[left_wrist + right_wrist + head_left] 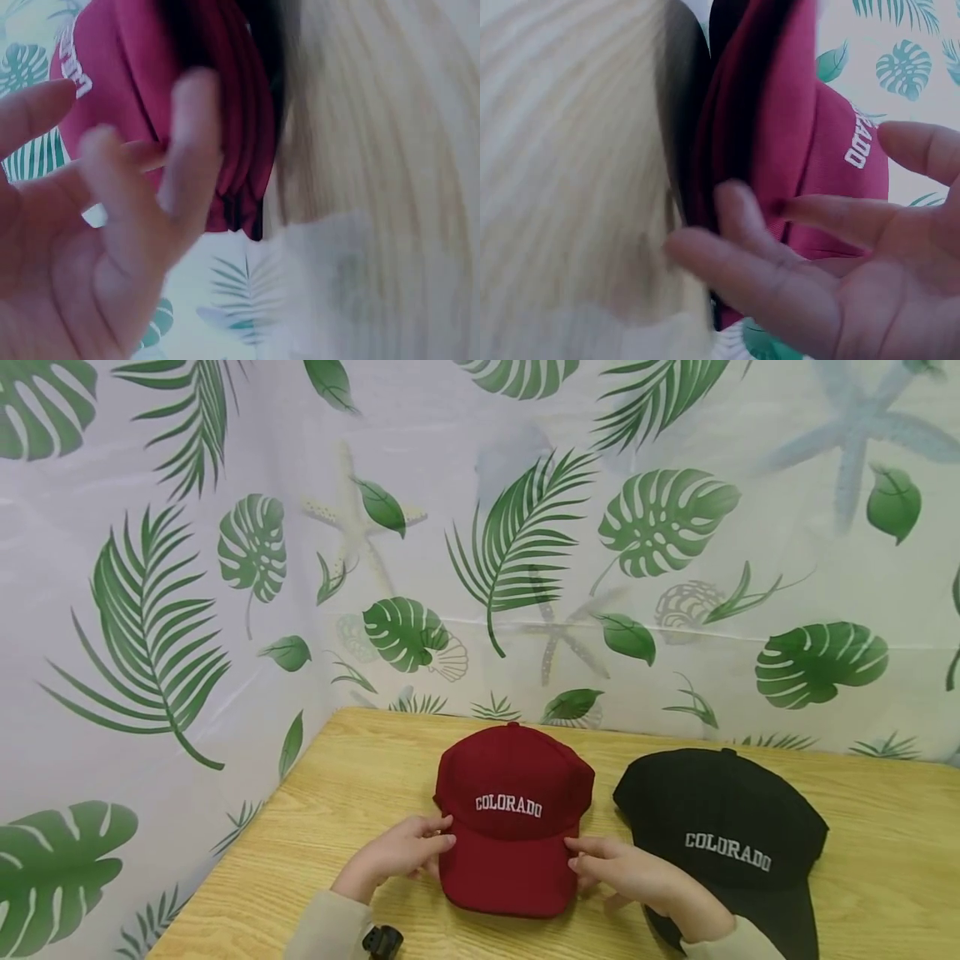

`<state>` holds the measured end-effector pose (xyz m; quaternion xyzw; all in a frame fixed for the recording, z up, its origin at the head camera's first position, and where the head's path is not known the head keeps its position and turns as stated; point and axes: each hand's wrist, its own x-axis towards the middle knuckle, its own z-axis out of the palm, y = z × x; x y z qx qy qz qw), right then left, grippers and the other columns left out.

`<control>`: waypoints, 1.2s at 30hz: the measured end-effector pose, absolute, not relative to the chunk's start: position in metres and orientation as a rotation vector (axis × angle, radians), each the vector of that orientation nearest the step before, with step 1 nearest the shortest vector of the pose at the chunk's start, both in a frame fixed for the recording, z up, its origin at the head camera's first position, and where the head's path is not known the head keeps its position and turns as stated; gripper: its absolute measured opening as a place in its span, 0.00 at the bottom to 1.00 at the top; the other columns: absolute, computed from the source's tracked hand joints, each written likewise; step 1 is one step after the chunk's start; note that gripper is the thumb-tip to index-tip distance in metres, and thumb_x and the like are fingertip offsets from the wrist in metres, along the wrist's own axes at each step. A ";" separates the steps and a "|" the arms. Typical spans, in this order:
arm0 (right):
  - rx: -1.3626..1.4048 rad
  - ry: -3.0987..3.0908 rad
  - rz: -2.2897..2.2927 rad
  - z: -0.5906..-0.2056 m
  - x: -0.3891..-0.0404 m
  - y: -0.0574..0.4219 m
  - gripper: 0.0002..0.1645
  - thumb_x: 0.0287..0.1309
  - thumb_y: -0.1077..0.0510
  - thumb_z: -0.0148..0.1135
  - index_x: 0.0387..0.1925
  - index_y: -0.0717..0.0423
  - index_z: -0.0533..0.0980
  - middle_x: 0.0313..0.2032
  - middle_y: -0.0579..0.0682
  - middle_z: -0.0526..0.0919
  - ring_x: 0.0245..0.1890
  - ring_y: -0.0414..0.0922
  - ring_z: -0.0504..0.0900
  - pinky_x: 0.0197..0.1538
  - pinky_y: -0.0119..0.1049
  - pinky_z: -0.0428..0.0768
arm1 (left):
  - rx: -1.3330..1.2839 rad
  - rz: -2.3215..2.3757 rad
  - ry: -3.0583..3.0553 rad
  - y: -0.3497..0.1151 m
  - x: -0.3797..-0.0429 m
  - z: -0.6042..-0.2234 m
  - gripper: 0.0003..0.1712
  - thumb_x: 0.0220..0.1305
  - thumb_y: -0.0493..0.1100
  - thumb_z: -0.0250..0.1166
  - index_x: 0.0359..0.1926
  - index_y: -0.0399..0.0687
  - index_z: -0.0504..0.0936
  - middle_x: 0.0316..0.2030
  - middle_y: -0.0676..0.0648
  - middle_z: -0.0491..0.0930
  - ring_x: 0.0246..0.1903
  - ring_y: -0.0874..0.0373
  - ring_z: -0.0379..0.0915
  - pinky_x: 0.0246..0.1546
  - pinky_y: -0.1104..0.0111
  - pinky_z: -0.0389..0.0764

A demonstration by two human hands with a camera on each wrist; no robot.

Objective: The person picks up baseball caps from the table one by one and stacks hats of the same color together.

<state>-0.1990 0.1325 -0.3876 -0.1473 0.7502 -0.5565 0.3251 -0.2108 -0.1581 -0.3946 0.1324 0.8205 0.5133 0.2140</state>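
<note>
A dark red cap (510,802) lettered COLORADO sits upright on the wooden table, brim toward me. In the left wrist view, several dark red layers (244,127) are stacked beneath its brim. My left hand (397,856) is at the cap's left side, its loosely extended fingertips right at the brim's edge. Across from it, my right hand (637,877) has its fingertips at the brim's right edge, fingers spread and relaxed in the right wrist view. Neither hand curls round the cap. A black cap (720,818), also lettered COLORADO, stands to the right, partly behind my right forearm.
The wooden table (300,827) ends at a wall covering (465,527) printed with green leaves and starfish, behind and to the left. A small black device (383,942) is beside my left sleeve (330,927).
</note>
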 end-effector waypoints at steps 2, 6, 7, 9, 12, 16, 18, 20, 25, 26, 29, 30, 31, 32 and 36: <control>-0.371 1.997 -1.443 -0.386 -0.198 0.132 0.37 0.49 0.49 0.46 0.53 0.70 0.49 0.44 0.62 0.63 0.40 0.52 0.66 0.30 0.49 0.68 | 0.341 1.416 2.293 -0.161 -0.211 -0.395 0.31 0.53 0.49 0.50 0.53 0.35 0.56 0.24 0.43 0.71 0.19 0.56 0.66 0.15 0.68 0.67; -0.350 2.002 -1.447 -0.388 -0.197 0.130 0.40 0.49 0.48 0.46 0.53 0.73 0.46 0.49 0.66 0.56 0.44 0.55 0.63 0.31 0.50 0.68 | 0.307 1.453 2.284 -0.165 -0.212 -0.397 0.31 0.53 0.49 0.49 0.53 0.32 0.55 0.30 0.43 0.70 0.30 0.53 0.66 0.23 0.62 0.69; -0.352 2.002 -1.446 -0.389 -0.197 0.130 0.41 0.49 0.48 0.46 0.52 0.74 0.45 0.50 0.67 0.54 0.44 0.55 0.63 0.32 0.50 0.67 | 0.308 1.466 2.269 -0.166 -0.212 -0.398 0.32 0.53 0.49 0.49 0.53 0.32 0.54 0.32 0.42 0.70 0.32 0.53 0.66 0.25 0.61 0.69; -0.364 1.989 -1.451 -0.390 -0.197 0.128 0.41 0.49 0.48 0.46 0.52 0.76 0.44 0.51 0.68 0.52 0.45 0.56 0.62 0.34 0.49 0.67 | 0.312 1.482 2.239 -0.166 -0.212 -0.399 0.34 0.53 0.50 0.49 0.54 0.31 0.53 0.38 0.41 0.68 0.34 0.52 0.67 0.27 0.60 0.69; -0.404 1.968 -1.460 -0.393 -0.198 0.127 0.41 0.50 0.49 0.45 0.52 0.77 0.44 0.51 0.68 0.50 0.46 0.56 0.61 0.38 0.48 0.66 | 0.313 1.492 2.218 -0.167 -0.212 -0.399 0.34 0.53 0.51 0.49 0.54 0.32 0.53 0.42 0.39 0.66 0.35 0.52 0.68 0.28 0.60 0.69; -0.456 1.958 -1.470 -0.393 -0.198 0.126 0.40 0.51 0.50 0.44 0.51 0.77 0.43 0.51 0.69 0.50 0.47 0.57 0.60 0.40 0.48 0.64 | 0.321 1.500 2.211 -0.165 -0.213 -0.400 0.31 0.53 0.50 0.49 0.52 0.34 0.56 0.42 0.40 0.67 0.36 0.52 0.68 0.30 0.58 0.69; -0.460 1.970 -1.471 -0.392 -0.198 0.126 0.40 0.51 0.50 0.44 0.51 0.77 0.43 0.52 0.69 0.49 0.47 0.57 0.59 0.41 0.48 0.63 | 0.330 1.504 2.205 -0.164 -0.214 -0.400 0.30 0.53 0.50 0.48 0.52 0.35 0.57 0.42 0.41 0.67 0.37 0.52 0.67 0.31 0.58 0.68; -0.452 1.984 -1.471 -0.392 -0.198 0.127 0.39 0.51 0.50 0.44 0.52 0.77 0.44 0.52 0.69 0.49 0.48 0.57 0.58 0.42 0.48 0.62 | 0.338 1.509 2.198 -0.162 -0.214 -0.400 0.30 0.53 0.50 0.49 0.52 0.35 0.57 0.43 0.41 0.67 0.38 0.51 0.66 0.32 0.57 0.67; -0.451 2.006 -1.466 -0.391 -0.199 0.127 0.39 0.51 0.49 0.43 0.52 0.76 0.44 0.52 0.69 0.50 0.49 0.57 0.56 0.44 0.48 0.60 | 0.337 1.514 2.191 -0.159 -0.214 -0.397 0.31 0.54 0.50 0.48 0.53 0.33 0.54 0.47 0.39 0.62 0.43 0.50 0.62 0.33 0.57 0.67; -0.453 2.005 -1.465 -0.391 -0.199 0.127 0.39 0.52 0.49 0.43 0.52 0.76 0.44 0.52 0.69 0.49 0.49 0.57 0.56 0.44 0.48 0.59 | 0.336 1.512 2.192 -0.159 -0.214 -0.397 0.32 0.54 0.50 0.48 0.53 0.32 0.54 0.47 0.39 0.61 0.44 0.49 0.61 0.33 0.57 0.67; -0.460 2.007 -1.462 -0.391 -0.198 0.127 0.39 0.52 0.50 0.43 0.52 0.77 0.44 0.52 0.69 0.49 0.49 0.57 0.56 0.44 0.49 0.59 | 0.338 1.497 2.204 -0.159 -0.214 -0.395 0.32 0.54 0.50 0.47 0.53 0.32 0.54 0.48 0.38 0.61 0.45 0.49 0.60 0.33 0.57 0.67; -0.462 2.009 -1.460 -0.391 -0.198 0.127 0.39 0.52 0.50 0.43 0.52 0.77 0.44 0.52 0.69 0.49 0.49 0.57 0.56 0.44 0.49 0.59 | 0.343 1.489 2.216 -0.159 -0.214 -0.394 0.31 0.54 0.50 0.47 0.53 0.32 0.54 0.48 0.39 0.61 0.45 0.49 0.59 0.33 0.57 0.67; -0.466 2.015 -1.454 -0.390 -0.198 0.127 0.38 0.52 0.50 0.43 0.52 0.77 0.44 0.52 0.69 0.49 0.49 0.57 0.56 0.44 0.49 0.59 | 0.354 1.484 2.228 -0.159 -0.213 -0.394 0.30 0.55 0.49 0.47 0.53 0.33 0.55 0.48 0.38 0.61 0.45 0.49 0.59 0.33 0.56 0.66; -0.468 2.025 -1.448 -0.389 -0.198 0.127 0.38 0.52 0.49 0.43 0.52 0.76 0.45 0.52 0.69 0.49 0.49 0.57 0.55 0.44 0.49 0.59 | 0.361 1.477 2.252 -0.158 -0.212 -0.392 0.30 0.55 0.49 0.47 0.53 0.32 0.55 0.48 0.38 0.60 0.46 0.48 0.58 0.34 0.55 0.66; -0.507 2.108 -1.388 -0.382 -0.195 0.130 0.37 0.51 0.48 0.43 0.52 0.74 0.50 0.51 0.66 0.53 0.49 0.55 0.56 0.44 0.48 0.59 | 0.451 1.401 2.470 -0.154 -0.206 -0.384 0.31 0.54 0.52 0.47 0.51 0.32 0.57 0.45 0.38 0.62 0.43 0.48 0.60 0.34 0.59 0.66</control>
